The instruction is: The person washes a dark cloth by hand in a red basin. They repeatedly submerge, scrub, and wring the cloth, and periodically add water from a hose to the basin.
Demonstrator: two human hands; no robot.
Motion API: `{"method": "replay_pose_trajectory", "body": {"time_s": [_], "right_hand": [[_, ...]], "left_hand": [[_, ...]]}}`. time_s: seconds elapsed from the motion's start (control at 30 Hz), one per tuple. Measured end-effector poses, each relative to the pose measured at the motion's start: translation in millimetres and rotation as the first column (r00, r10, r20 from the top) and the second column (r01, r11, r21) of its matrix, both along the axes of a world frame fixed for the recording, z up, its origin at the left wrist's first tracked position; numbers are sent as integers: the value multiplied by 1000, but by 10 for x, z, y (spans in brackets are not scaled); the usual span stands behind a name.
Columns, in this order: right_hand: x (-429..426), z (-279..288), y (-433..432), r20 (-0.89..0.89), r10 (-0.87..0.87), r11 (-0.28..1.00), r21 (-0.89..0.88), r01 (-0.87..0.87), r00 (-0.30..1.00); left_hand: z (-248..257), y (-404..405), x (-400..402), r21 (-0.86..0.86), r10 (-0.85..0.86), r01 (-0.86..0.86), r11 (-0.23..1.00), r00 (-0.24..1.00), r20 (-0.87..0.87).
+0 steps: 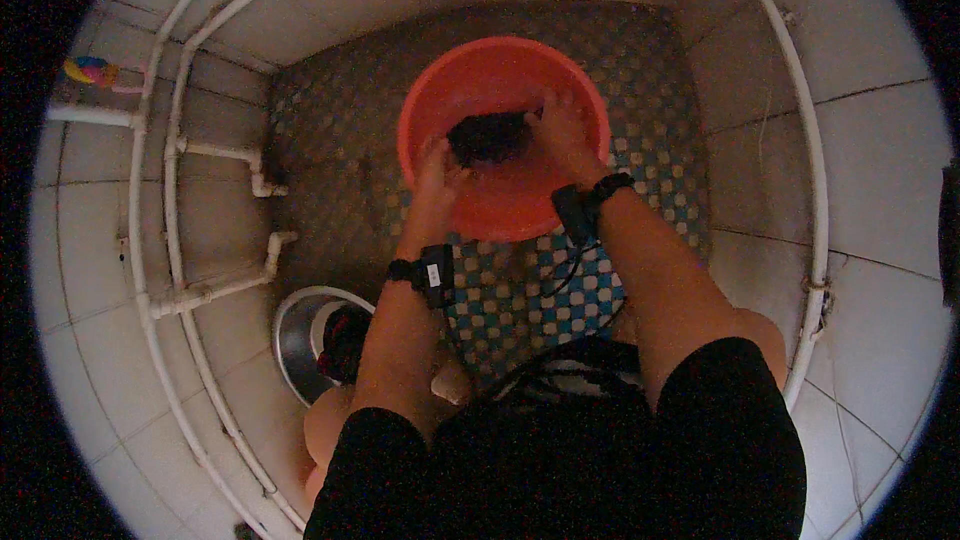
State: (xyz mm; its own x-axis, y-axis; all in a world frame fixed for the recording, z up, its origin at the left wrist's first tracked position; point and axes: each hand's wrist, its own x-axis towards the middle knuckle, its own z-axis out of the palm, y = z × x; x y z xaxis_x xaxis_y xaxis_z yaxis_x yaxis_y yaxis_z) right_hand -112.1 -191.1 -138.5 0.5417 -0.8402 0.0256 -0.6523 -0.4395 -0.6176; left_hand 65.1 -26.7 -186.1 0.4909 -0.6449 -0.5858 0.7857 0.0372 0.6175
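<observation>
A red plastic basin (510, 217) stands on the tiled floor in front of me. Inside it is a dark, wet-looking cloth bundle (491, 138). My left hand (439, 165) is at the left end of the bundle, its fingers against it. At the right end is my right hand (559, 131), thumb near the dark cloth and the other fingers spread. The dim, grainy picture does not show how firmly either hand grips. Each wrist wears a black strap with a small device.
A metal basin (289, 345) holding dark items stands at the lower left. White pipes (172, 225) run along the left wall, and another pipe (814, 165) follows the right wall. Checkered mosaic tiles (577, 292) cover the floor. A colourful object (90, 71) is at upper left.
</observation>
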Motion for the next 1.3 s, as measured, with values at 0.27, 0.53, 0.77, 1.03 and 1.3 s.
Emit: {"method": "replay_pose_trajectory", "body": {"time_s": [0.27, 0.53, 0.77, 1.03, 1.3], "right_hand": [[341, 63, 756, 388, -52, 663, 702, -258, 920], [680, 510, 1183, 318, 507, 762, 269, -589, 801], [692, 628, 984, 192, 475, 867, 68, -494, 859], [-11, 160, -303, 526, -296, 859, 511, -18, 797], [-148, 10, 35, -242, 242, 938, -189, -290, 940]], "left_hand": [[-865, 71, -69, -26, 7, -13, 1000, 978, -211], [-213, 436, 241, -66, -61, 63, 996, 998, 29], [1007, 507, -319, -59, -161, 180, 982, 957, 241], [473, -170, 54, 48, -23, -1, 999, 875, 483], [173, 160, -180, 841, -775, 58, 539, -356, 521]]}}
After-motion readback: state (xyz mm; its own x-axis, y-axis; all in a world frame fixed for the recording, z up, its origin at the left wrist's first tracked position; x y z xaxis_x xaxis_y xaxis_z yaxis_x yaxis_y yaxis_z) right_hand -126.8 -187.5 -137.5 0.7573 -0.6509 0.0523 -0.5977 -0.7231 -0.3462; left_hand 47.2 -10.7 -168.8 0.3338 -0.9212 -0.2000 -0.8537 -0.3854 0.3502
